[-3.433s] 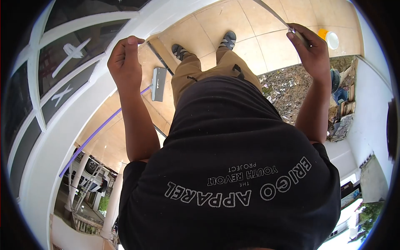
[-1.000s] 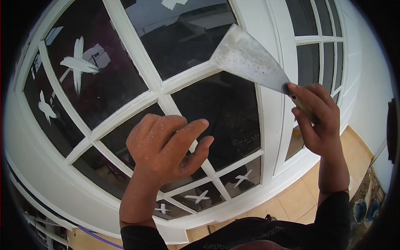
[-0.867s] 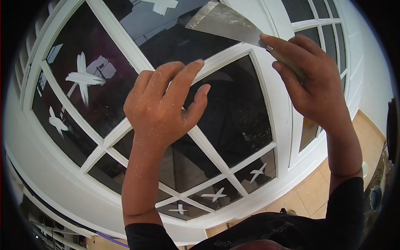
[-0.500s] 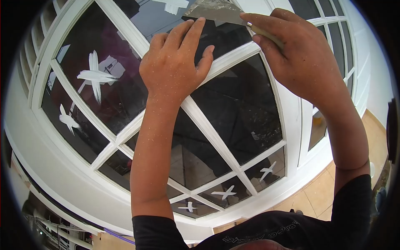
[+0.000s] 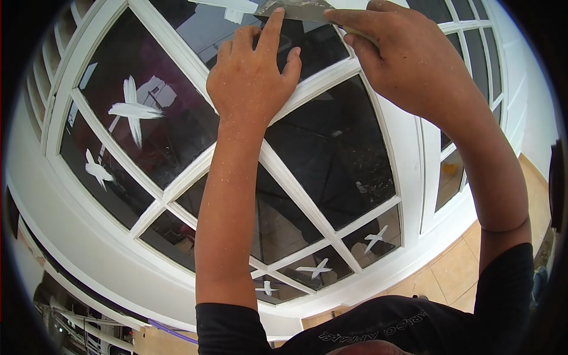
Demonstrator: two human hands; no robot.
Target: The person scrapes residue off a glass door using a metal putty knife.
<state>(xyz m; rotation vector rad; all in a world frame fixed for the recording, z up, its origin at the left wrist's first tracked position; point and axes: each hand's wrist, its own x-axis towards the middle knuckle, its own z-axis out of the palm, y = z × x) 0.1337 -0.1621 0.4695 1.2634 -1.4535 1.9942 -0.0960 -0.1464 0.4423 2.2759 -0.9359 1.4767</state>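
My right hand (image 5: 408,59) grips the handle of a putty knife, whose wide, smeared metal blade (image 5: 307,12) lies near the top of the view against a dark glass pane (image 5: 313,50). Beside it, my left hand (image 5: 248,77) has its fingers spread, and the index fingertip rests on the blade. A white painted cross (image 5: 239,7) on the glass is at the blade's left end, cut off by the upper edge of the view. Small pale flecks dot both hands and forearms.
White wooden bars (image 5: 207,154) divide the glazed door or window into panes. More white crosses mark other panes, one at left (image 5: 135,111) and one low down (image 5: 315,269). Tiled floor (image 5: 449,275) shows at lower right, a purple cable (image 5: 171,333) at lower left.
The putty knife has shifted left and slightly up, bringing its blade against the top white cross. My right hand moved with it, and my left index finger slid upward onto the blade.
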